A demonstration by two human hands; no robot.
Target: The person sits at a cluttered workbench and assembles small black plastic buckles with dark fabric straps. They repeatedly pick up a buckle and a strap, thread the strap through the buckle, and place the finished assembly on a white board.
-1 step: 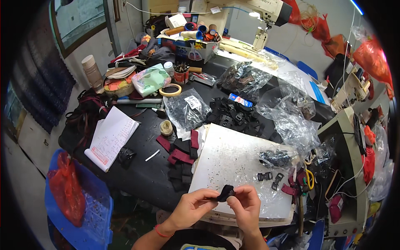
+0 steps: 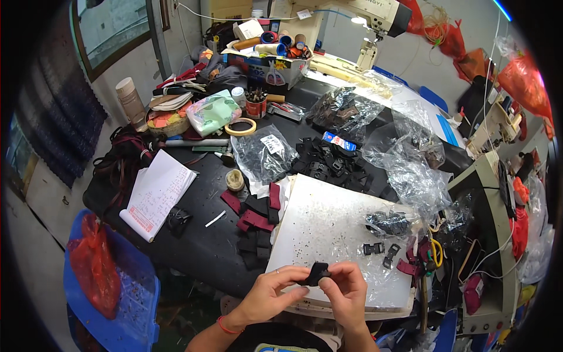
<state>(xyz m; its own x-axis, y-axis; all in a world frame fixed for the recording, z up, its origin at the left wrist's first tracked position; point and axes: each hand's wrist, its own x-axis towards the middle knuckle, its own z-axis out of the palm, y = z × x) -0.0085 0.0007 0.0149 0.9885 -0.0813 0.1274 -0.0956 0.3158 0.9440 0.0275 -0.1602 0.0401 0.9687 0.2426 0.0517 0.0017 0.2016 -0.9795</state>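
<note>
L hand (image 2: 267,296) & R hand (image 2: 346,293) close tog., fingertips facing inward, forearms (image 2: 359,337) angled up from btm edge. R thumb pinched to fingers; L thumb under its fingers w/ small gap.

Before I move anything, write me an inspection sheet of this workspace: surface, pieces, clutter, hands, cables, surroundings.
Surface: white board, scattered with dark specks, on a black table.
Pieces: small black piece held up, its exact kind unclear; two buckles on the board's right side.
Clutter: notebook, jar and maroon straps left of the board; clear bag beyond its far right corner.
Hands: left hand and right hand both grip the black piece with their fingers.
Cables: white cord loose at the right.
Surroundings: sewing machine at the back; blue container at the left, holding a red bag.
</note>
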